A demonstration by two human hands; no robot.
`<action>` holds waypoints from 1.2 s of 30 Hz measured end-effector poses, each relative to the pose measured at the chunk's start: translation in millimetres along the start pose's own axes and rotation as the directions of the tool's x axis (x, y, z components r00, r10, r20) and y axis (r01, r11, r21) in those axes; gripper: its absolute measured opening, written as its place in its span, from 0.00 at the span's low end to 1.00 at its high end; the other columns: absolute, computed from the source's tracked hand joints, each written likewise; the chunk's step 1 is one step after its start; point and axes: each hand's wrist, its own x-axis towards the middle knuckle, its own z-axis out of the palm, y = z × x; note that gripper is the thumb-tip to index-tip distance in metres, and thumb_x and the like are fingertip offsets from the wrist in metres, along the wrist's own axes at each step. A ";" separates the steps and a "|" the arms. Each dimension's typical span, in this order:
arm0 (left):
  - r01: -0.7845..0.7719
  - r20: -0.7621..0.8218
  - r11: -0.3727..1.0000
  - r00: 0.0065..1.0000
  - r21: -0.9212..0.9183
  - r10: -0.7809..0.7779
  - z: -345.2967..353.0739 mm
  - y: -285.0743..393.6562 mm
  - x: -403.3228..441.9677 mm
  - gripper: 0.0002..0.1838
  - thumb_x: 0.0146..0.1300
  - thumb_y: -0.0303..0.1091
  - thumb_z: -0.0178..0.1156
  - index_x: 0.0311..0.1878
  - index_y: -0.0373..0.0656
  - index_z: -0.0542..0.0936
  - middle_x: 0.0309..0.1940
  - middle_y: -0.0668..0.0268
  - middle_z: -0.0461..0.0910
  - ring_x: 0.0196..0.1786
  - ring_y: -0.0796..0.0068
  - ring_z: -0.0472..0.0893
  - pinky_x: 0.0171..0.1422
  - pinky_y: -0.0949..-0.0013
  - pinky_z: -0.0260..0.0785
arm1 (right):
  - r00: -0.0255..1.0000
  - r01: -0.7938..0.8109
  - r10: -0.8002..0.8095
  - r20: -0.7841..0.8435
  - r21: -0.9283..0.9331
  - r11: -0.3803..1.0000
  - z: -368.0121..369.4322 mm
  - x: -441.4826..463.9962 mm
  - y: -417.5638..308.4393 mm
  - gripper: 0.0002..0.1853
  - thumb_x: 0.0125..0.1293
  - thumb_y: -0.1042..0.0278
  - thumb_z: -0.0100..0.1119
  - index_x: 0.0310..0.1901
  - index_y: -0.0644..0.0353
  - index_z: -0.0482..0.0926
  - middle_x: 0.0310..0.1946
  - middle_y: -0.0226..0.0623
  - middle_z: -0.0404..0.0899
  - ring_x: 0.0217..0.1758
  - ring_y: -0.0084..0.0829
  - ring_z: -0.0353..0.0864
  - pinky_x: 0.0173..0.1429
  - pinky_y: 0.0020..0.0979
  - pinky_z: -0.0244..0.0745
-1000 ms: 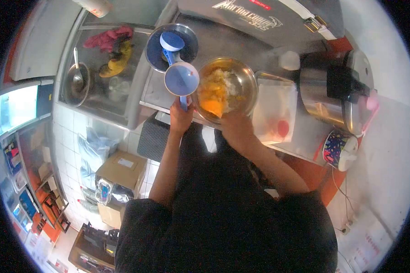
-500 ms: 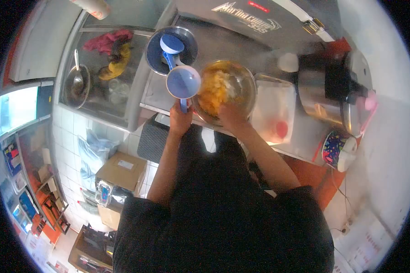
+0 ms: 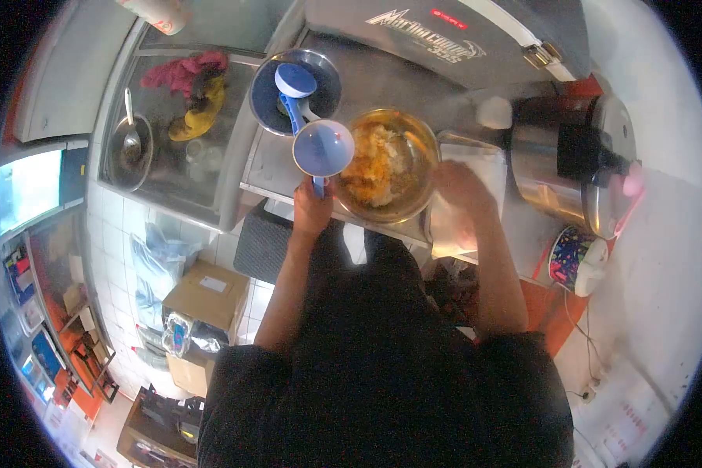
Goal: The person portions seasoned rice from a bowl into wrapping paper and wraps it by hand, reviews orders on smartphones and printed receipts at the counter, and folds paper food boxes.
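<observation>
Fingers closed round its blue handle, my left hand (image 3: 313, 207) holds a white-and-blue ladle (image 3: 324, 148) by the left rim of a metal bowl (image 3: 425, 191). Rice with orange-yellow food (image 3: 378, 168) lies in that bowl. My right hand (image 3: 462, 187) is just right of the bowl, above a clear plastic bag (image 3: 487, 168); its fingers are blurred, and whether they hold anything cannot be made out. A second blue-and-white ladle (image 3: 296, 80) rests in another metal bowl (image 3: 334, 70) behind the first ladle.
A large steel cooker (image 3: 534, 168) stands at the right, with a patterned container (image 3: 571, 253) near it. At the back is a grey cooler box (image 3: 437, 35). To the left, a sink (image 3: 234, 117) holds a pan with a spoon (image 3: 131, 140) and cloths (image 3: 183, 74).
My right hand has moved out of the bowl to the right, over the bag. The orange food is more spread through the rice. My left hand and its ladle have shifted slightly right.
</observation>
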 end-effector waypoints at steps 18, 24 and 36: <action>-0.071 -0.022 0.984 0.997 0.162 0.075 4.7 -7.5 9.8 0.09 0.59 0.22 0.63 0.41 0.37 0.73 0.29 0.59 0.78 0.33 0.62 0.83 0.39 0.59 0.75 | 0.997 -0.081 0.080 -0.011 -0.122 0.989 -69.1 -21.6 -38.1 0.11 0.65 0.63 0.55 0.38 0.58 0.84 0.36 0.48 0.84 0.46 0.44 0.85 0.51 0.45 0.80; -0.077 0.015 0.993 0.997 0.089 0.076 2.9 13.7 9.8 0.10 0.60 0.21 0.63 0.43 0.37 0.75 0.31 0.57 0.81 0.34 0.60 0.83 0.40 0.59 0.75 | 0.950 0.282 -0.224 -0.215 0.294 0.913 1.7 62.7 28.0 0.12 0.68 0.63 0.52 0.38 0.61 0.82 0.33 0.48 0.84 0.43 0.49 0.85 0.54 0.47 0.78; -0.065 0.040 0.995 0.997 -0.080 0.068 6.8 -20.5 14.0 0.18 0.56 0.20 0.66 0.51 0.34 0.77 0.42 0.55 0.84 0.44 0.59 0.84 0.48 0.62 0.76 | 0.923 0.143 -0.091 -0.374 0.113 0.983 41.8 -6.0 -81.3 0.11 0.61 0.67 0.55 0.37 0.67 0.81 0.29 0.48 0.83 0.37 0.49 0.86 0.52 0.50 0.78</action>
